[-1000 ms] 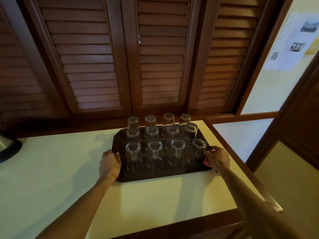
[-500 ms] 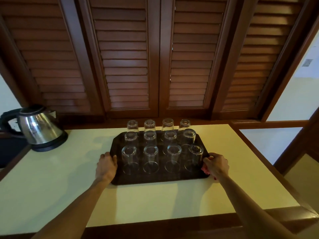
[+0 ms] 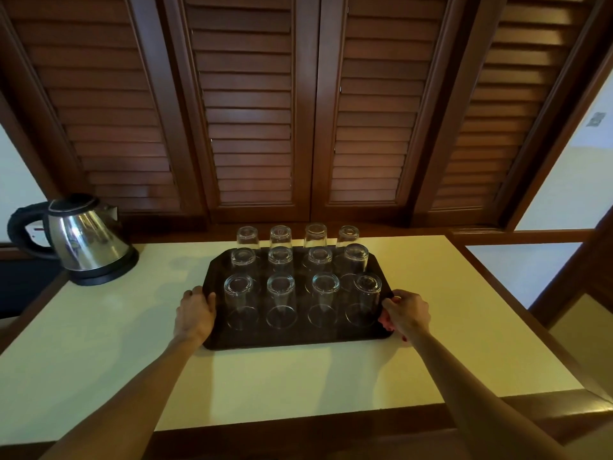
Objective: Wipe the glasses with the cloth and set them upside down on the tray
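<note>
Left hand (image 3: 195, 313) of ours grasped the tray (image 3: 298, 338) at its left edge, thumb hooked over the rim and the fingers hidden on the far side of the palm. We take the tray as our landmark: it lay flat on the pale counter (image 3: 99, 343), a dark tray with cut corners. Well to the left of the tray and farther back stood a steel kettle (image 3: 87, 239) on its black base. On the tray stood the glasses (image 3: 281, 302), twelve clear ones in three rows of four, every one upside down, with the back row at the tray's far edge. At the tray's right edge our right hand (image 3: 406, 314) gripped the rim, fingers curled around it. Both forearms reached in from the near side of the tray. Behind the tray, past the counter's back edge, rose dark wooden louvred shutters (image 3: 298, 111). We saw no cloth near the tray.
</note>
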### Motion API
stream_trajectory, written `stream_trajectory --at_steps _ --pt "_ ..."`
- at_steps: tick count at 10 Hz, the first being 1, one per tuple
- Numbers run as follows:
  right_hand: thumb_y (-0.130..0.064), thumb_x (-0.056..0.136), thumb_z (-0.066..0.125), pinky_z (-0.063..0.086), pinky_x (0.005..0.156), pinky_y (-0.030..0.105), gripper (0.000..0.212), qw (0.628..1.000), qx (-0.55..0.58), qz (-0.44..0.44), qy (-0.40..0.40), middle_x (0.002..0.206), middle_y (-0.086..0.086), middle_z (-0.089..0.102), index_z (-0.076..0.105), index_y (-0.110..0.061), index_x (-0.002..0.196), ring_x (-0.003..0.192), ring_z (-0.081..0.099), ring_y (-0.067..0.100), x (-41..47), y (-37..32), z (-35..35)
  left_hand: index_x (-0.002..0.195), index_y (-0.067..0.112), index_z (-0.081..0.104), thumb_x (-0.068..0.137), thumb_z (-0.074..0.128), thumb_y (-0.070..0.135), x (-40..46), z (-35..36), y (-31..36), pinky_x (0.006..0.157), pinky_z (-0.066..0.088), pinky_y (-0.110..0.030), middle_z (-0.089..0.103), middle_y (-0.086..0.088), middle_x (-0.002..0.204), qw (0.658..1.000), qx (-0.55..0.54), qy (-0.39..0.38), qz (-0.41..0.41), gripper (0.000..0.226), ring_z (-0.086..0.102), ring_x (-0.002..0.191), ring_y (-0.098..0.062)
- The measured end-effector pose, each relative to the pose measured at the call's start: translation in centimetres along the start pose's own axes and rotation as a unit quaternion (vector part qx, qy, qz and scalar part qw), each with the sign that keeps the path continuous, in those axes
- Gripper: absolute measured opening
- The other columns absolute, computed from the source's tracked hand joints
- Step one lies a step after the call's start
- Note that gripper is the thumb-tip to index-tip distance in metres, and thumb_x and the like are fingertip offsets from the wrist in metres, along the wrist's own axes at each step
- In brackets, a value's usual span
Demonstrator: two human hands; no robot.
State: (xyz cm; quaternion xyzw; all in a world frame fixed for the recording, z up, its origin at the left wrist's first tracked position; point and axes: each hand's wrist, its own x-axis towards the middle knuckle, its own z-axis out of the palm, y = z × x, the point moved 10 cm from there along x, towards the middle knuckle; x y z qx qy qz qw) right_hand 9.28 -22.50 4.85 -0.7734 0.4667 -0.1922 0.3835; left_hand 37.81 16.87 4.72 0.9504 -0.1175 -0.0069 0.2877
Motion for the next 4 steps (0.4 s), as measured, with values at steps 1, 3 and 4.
stream_trajectory --at_steps 1,3,4 --pt "-0.02 0.095 0.061 0.054 0.057 0.028 0.015 1.0 -0.003 0.005 0.004 0.078 -0.001 0.068 0.074 -0.021 0.104 0.07 0.065 0.015 0.1 -0.2 -0.1 0.131 -0.003 0.055 0.11 0.047 0.026 0.1 0.1 0.0 0.094 0.052 -0.052 0.06 -0.026 0.124 1.0 -0.002 0.0 -0.006 0.037 0.062 0.114 -0.044" --pt "-0.025 0.094 0.063 0.054 0.057 0.029 0.013 1.0 0.006 0.03 -0.004 0.084 0.002 0.072 0.075 -0.019 0.098 0.077 0.068 0.02 -0.3 -0.3 -0.7 0.13 -0.003 0.058 0.109 0.05 0.03 0.7 0.0 -0.2 0.1 0.05 -0.054 0.061 -0.027 0.127 1.0 -0.008 -0.02 -0.003 0.039 0.06 0.118 -0.044" --pt "-0.023 0.092 0.064 0.06 0.068 0.036 0.015 0.997 0.019 0.02 0.074 0.06 -0.004 0.068 0.071 -0.018 0.079 0.062 0.066 0.012 -1.3 -1.9 -3.6 0.132 0.002 0.059 0.109 0.051 0.035 0.9 -1.6 0.1 0.102 0.049 -0.052 0.052 -0.025 0.136 0.998 0.036 -0.027 -0.05 0.042 0.06 0.119 -0.042"
